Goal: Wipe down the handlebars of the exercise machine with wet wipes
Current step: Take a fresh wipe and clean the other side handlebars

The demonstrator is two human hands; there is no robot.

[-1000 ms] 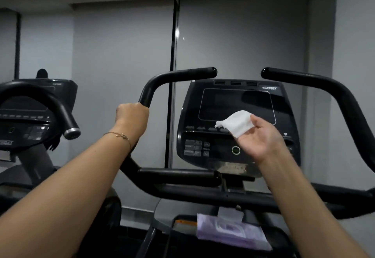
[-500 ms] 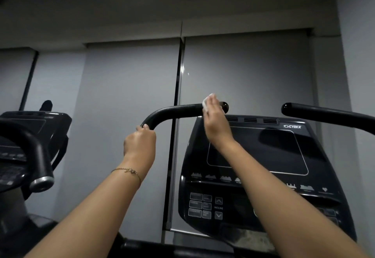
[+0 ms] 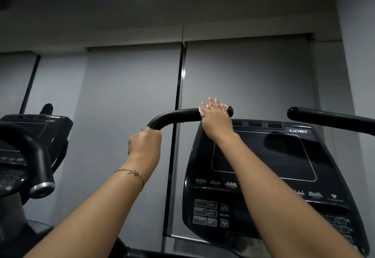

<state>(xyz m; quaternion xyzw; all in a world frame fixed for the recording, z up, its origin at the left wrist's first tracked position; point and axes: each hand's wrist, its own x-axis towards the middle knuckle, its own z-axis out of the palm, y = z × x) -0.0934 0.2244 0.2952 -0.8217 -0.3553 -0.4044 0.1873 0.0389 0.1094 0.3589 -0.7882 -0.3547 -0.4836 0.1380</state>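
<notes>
Since half a second ago, the right hand has spread its fingers, which now stand straight above the left handlebar. Its palm presses the white wet wipe onto the bar near the end cap. The left hand still grips the bar's bend. The console reads CYBEX, and its buttons read MANUAL, ADVANCED and INCLINE.
</notes>
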